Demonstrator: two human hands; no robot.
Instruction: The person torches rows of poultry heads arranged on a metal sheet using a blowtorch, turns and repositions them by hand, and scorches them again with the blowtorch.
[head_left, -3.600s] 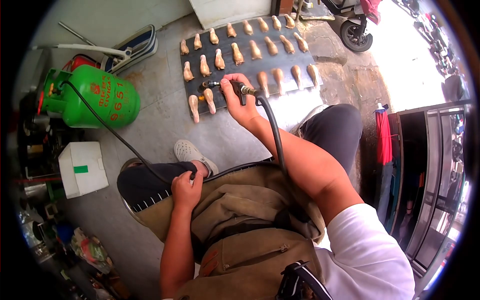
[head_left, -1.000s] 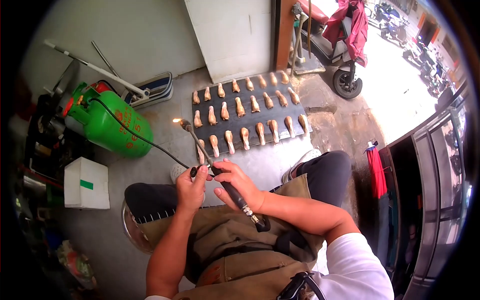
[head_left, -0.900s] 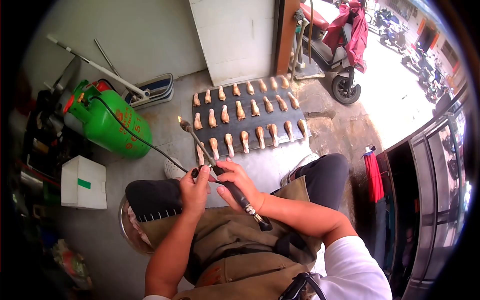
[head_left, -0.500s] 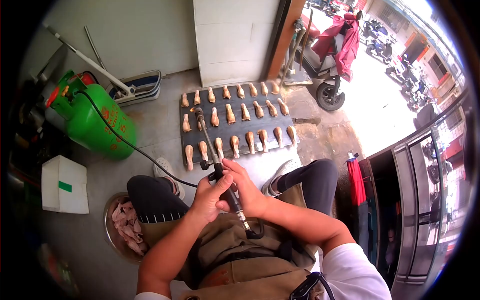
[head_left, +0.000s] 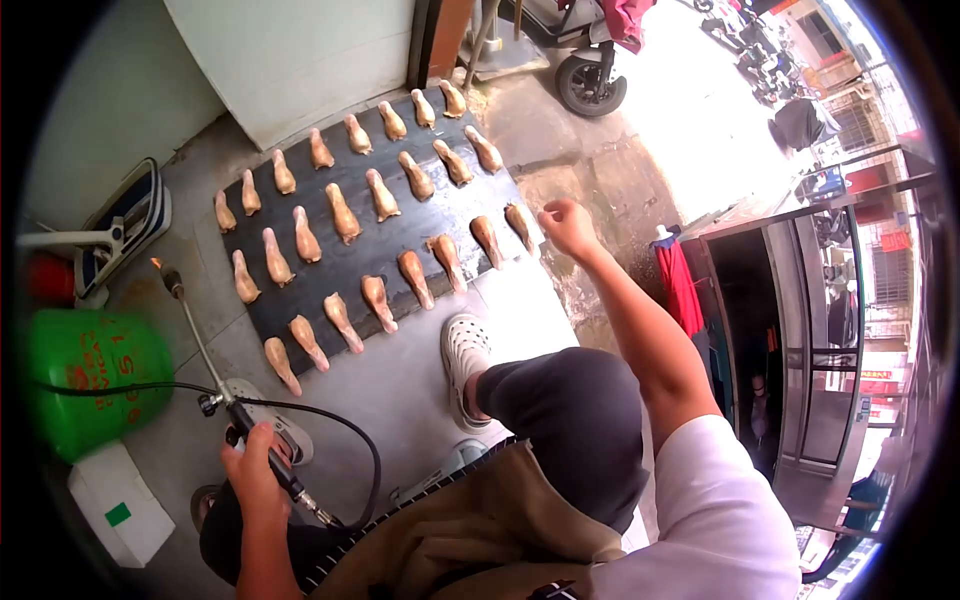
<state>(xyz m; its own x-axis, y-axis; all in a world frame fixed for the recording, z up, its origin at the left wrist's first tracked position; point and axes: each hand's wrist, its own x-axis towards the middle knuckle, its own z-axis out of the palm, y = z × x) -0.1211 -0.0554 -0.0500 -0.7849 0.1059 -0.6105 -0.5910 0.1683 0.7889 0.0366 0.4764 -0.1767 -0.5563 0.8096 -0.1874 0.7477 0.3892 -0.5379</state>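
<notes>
My left hand (head_left: 257, 468) is closed around the handle of a gas torch (head_left: 258, 440), at the lower left. The torch's long metal tube slants up and left, with a small orange flame at its nozzle (head_left: 172, 280), left of the board. My right hand (head_left: 570, 230) is just beyond the board's right edge, its fingers curled together; whether they hold anything is hidden. Nearest to it lies a browned chicken drumstick (head_left: 520, 228). Several more drumsticks (head_left: 342, 213) lie in three rows on a dark board (head_left: 395, 245), some browned, others paler.
A green gas cylinder (head_left: 100, 375) stands left, its black hose (head_left: 365, 445) looping near my legs. Below it is a white box (head_left: 120, 505). A grey-white bucket (head_left: 145, 210) stands by the wall, a scooter (head_left: 592, 85) beyond the doorway, a metal cabinet (head_left: 800, 380) at right.
My hands have parted. The left has carried the lit torch away from the drumsticks to the left; the right has let go of the torch and reached to the board's right end. The view has turned.
</notes>
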